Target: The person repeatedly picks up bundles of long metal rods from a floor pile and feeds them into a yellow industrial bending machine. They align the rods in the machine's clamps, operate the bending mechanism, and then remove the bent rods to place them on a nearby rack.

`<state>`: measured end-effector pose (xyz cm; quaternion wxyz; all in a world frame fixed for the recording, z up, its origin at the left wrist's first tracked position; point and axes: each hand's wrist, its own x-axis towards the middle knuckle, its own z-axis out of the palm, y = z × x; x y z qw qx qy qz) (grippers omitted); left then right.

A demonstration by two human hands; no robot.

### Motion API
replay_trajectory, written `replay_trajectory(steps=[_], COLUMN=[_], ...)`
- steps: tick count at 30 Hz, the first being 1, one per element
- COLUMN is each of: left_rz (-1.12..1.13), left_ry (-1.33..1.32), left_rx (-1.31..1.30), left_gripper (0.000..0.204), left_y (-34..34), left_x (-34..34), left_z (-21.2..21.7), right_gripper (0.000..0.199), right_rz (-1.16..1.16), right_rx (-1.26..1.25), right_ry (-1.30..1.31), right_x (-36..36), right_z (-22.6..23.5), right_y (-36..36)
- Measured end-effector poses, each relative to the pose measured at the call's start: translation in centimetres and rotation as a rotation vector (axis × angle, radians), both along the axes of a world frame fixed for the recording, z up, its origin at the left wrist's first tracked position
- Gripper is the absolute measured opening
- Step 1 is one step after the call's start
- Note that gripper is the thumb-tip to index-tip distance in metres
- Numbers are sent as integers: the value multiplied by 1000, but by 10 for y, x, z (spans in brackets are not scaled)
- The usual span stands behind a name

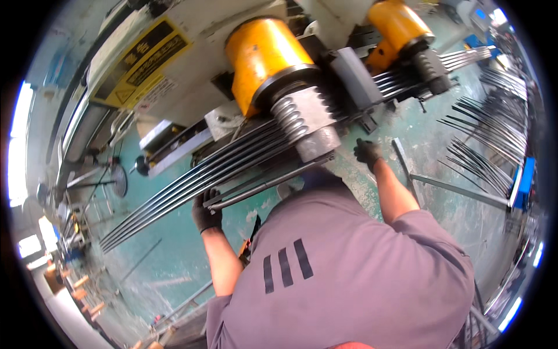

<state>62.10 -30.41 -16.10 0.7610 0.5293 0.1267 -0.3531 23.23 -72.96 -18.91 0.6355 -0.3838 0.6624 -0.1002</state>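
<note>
My left hand [207, 214], in a dark glove, is at the near side of a row of long dark metal rods [168, 200]. It also meets the end of a round bar [261, 187] that runs below the machine head; its fingers are partly hidden there. Out to the right, my right hand [368, 153], also in a dark glove, hangs over the floor with its fingers loosely apart and nothing visible in it. Between the hands, a grey ribbed metal block [305, 119] under an orange cylinder [264, 55] sits over the rods.
A second orange cylinder [401, 26] with a ribbed block stands farther right, the rods running on beneath it. Bundles of rods [488, 134] lie at the far right beside a metal frame [459, 191]. A yellow and black warning sign [142, 61] is on the machine body.
</note>
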Motion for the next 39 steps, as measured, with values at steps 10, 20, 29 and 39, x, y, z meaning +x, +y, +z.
replay_trajectory(steps=[10, 20, 29, 39], left_rz=[258, 197, 111, 194], left_ry=[180, -262, -364, -1462], left_rx=[-279, -368, -394, 756], left_gripper=[44, 52, 47, 36], left_y=[-29, -17, -2, -46], left_x=[-18, -11, 5, 3], left_z=[70, 166, 173, 322], right_gripper=[27, 31, 16, 16], right_rz=[-34, -516, -722, -722], right_rx=[-608, -186, 71, 21], right_ry=[-572, -1373, -1391, -1240], right_x=[-28, 96, 134, 124], right_z=[12, 213, 210, 228], right_y=[-2, -47, -66, -53])
